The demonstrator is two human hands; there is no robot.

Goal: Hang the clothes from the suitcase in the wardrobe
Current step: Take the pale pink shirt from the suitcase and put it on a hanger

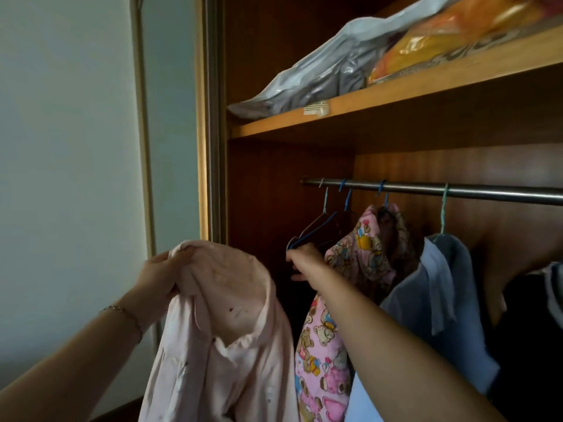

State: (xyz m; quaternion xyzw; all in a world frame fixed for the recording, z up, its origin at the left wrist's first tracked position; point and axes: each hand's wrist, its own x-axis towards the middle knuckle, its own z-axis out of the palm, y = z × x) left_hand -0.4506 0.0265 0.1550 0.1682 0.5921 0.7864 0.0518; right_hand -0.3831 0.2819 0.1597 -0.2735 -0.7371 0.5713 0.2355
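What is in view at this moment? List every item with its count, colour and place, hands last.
Shirt: one, pale pink, held up in front of the wardrobe's left side.
Empty hangers: two, blue and dark wire, left end of the rail.
Rail: one, grey metal, under the shelf.
Printed garment: one, pink with cartoon bears, hanging right of the empty hangers.
Grey garment: one, pale grey-blue, on a green hanger, right of the printed one.
Shelf: one, light wood, above the rail.
Bags: one grey, one orange, plastic, lying on the shelf.
Wall: white, at left.
Left hand: grips the shirt's collar.
Right hand: holds the empty hangers' lower end.
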